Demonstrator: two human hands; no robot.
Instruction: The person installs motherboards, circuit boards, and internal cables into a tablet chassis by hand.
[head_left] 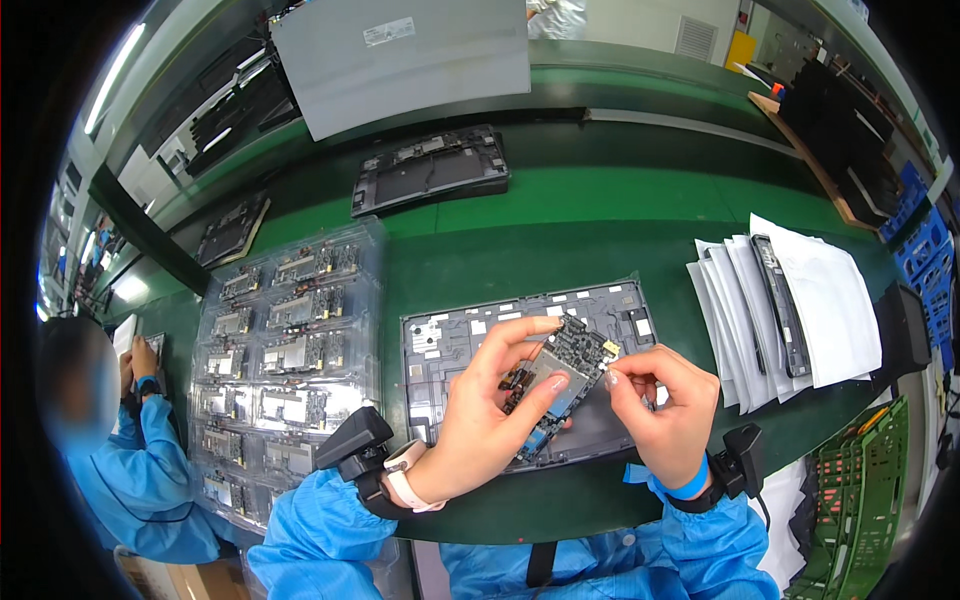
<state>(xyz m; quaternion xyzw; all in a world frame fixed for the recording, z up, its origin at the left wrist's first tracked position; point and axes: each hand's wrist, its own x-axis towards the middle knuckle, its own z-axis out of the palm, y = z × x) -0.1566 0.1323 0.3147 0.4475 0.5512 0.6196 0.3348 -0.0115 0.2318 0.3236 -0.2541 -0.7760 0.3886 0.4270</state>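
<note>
My left hand (485, 405) grips a circuit board (582, 348) by its sides, thumb across its face, and the board is tilted. Green and black parts, a grey metal area and a blue patch show on it. At the board's right edge, the fingertips of my right hand (672, 400) are pinched together beside a small pale part; what they hold is too small to make out. Beneath both hands a dark grey device housing (425, 375) lies flat on the green table (470, 512), with small white pads on its inner side. My hands hide its middle.
Clear plastic trays (375, 300) of circuit boards are stacked at left. White sleeves (830, 310) with a dark strip-shaped part stand at right. Another open housing (430, 175) lies farther back, below a large grey panel (410, 70). A co-worker's blue sleeve (140, 490) is at far left.
</note>
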